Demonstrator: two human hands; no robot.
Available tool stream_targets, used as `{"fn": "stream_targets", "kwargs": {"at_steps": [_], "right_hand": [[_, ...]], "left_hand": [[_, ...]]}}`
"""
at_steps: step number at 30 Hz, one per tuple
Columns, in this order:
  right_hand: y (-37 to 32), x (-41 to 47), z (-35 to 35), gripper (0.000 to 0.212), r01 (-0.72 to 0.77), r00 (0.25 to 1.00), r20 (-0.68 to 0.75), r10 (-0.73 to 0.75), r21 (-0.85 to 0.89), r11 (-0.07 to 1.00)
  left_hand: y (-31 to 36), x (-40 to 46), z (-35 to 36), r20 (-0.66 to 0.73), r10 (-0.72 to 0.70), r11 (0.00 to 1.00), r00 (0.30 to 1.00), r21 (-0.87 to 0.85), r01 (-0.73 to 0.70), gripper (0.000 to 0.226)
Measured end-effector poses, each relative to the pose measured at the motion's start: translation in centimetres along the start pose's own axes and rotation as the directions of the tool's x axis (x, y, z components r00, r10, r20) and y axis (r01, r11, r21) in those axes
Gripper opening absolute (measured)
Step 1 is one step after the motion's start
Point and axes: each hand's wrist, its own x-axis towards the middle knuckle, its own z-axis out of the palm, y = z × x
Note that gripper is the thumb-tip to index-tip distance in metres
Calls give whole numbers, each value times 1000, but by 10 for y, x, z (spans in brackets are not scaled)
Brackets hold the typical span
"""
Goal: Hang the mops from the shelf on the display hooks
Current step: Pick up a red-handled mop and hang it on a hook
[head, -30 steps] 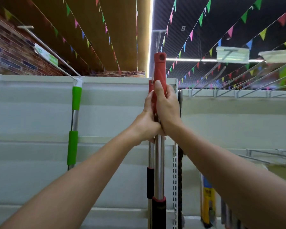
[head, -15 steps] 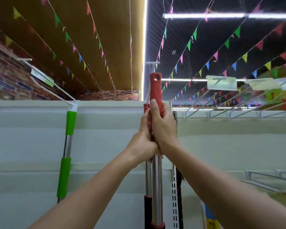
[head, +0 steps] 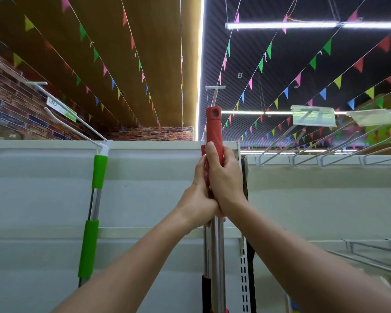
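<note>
Held upright at centre frame: a red-handled mop (head: 214, 129), its steel shaft running straight down toward 6 o'clock and out of view. Clasped around the red grip by both hands, the left hand (head: 198, 199) wrapped from the 9 o'clock side, the right hand (head: 224, 177) curled from the 3 o'clock side with its thumb laid up along the handle. Pressed together at the wrists, knuckles touching. Round hanging hole near the handle's tip, sitting just below the white display hook (head: 215, 92) at 12 o'clock, the hook's T-shaped end above it. Not threaded on the hook, as far as can be told; possibly touching the wire, though the overlap is too fine to judge. A second red handle tucked right behind the first, mostly hidden by the hands.

At 9 o'clock, a green-handled mop (head: 98, 172) hanging already from a white hook at the top edge of the white shelf panel (head: 43, 195). Toward 2 o'clock, a row of bare metal hooks (head: 325, 143) jutting out from the top rail, with clear price-tag holders (head: 313, 116) at their ends. Overhead, strings of coloured pennant flags (head: 269, 49) and a fluorescent tube light (head: 280, 25).
</note>
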Motion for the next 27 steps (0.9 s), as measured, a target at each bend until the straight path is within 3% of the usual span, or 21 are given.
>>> {"fn": "stream_targets", "kwargs": {"at_steps": [27], "right_hand": [[5,-2,-3,19,-94,995,17,93,4,996]], "left_hand": [[-3,-1,0,48,-101,994,994,-24,102,102]]}}
